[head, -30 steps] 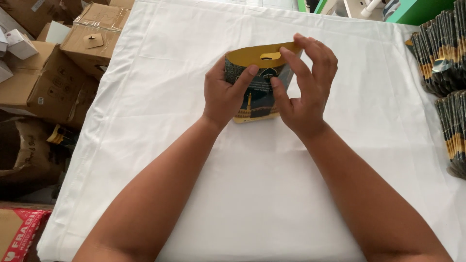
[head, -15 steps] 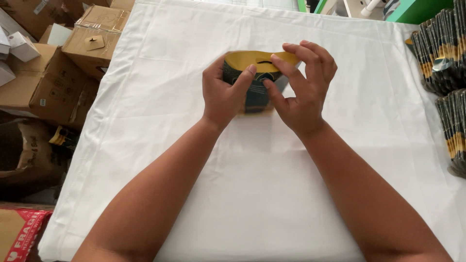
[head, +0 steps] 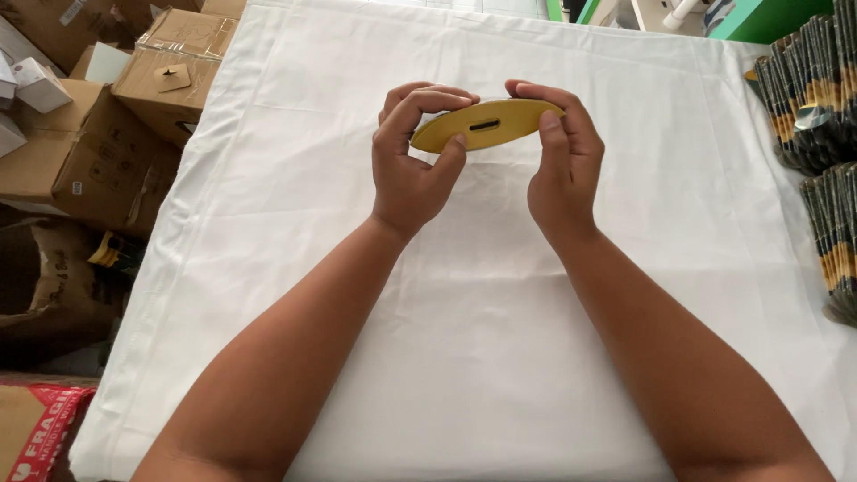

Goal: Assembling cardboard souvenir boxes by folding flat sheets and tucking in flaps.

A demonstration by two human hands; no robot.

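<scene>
My two forearms are reaching out over the white cloth point(head: 464, 339) that is covering the worktop, and nearest to me the cloth is lying bare and a little creased. Further out, I am holding a flat yellow card piece point(head: 486, 125) between both hands, lifted just above the cloth near the middle of the worktop. It is shaped like a long pointed oval, and a small dark slot is showing in its centre. My left hand point(head: 412, 161) is gripping its left end, with the thumb pressing on the near edge and the fingers curling over the far edge. My right hand point(head: 562, 161) is closing on the right end the same way, thumb in front and fingers wrapping over the top. At the right edge of the worktop, rows of dark packets point(head: 826, 152) with yellow bands are standing packed together, well apart from my hands. Off to the left, beyond the cloth, brown cardboard boxes point(head: 134, 98) are piling up on the floor.
</scene>
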